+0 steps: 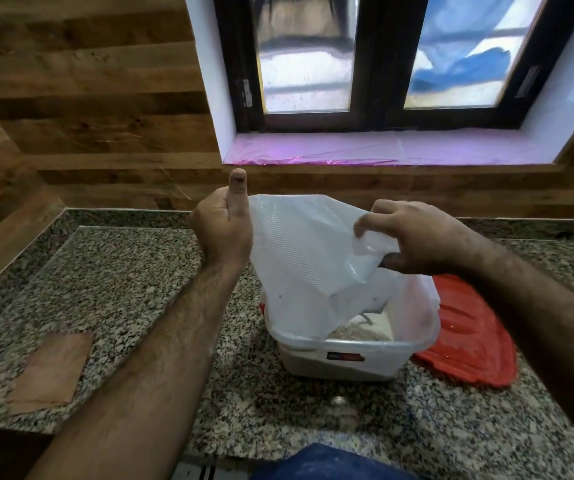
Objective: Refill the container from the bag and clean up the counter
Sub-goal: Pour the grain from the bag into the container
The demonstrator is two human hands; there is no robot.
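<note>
Head view looks down on your two hands held above the speckled granite desk (116,292), with a translucent white plastic bag (308,258) stretched between them. Your left hand (223,226) is curled closed around the bag's left upper edge, thumb pointing straight up. Your right hand (420,237) pinches the bag's right upper edge, the thumb underneath pressing the film against the fingers, which are loosely bent. The bag hangs upside down from both grips, its lower end dropping into the clear plastic container (351,351) that stands on the desk directly below and between your hands. Inside the container you can see a pale, grainy fill at the bottom, partly veiled by the bag; what it is cannot be told. A red lid (469,341) lies flat on the desk just under your right forearm, touching the container's right side. Well to the left of your left forearm, a brownish flat patch (50,372) rests on the desk. Beyond your hands a window (382,64) sits in the wood-panelled wall.
</note>
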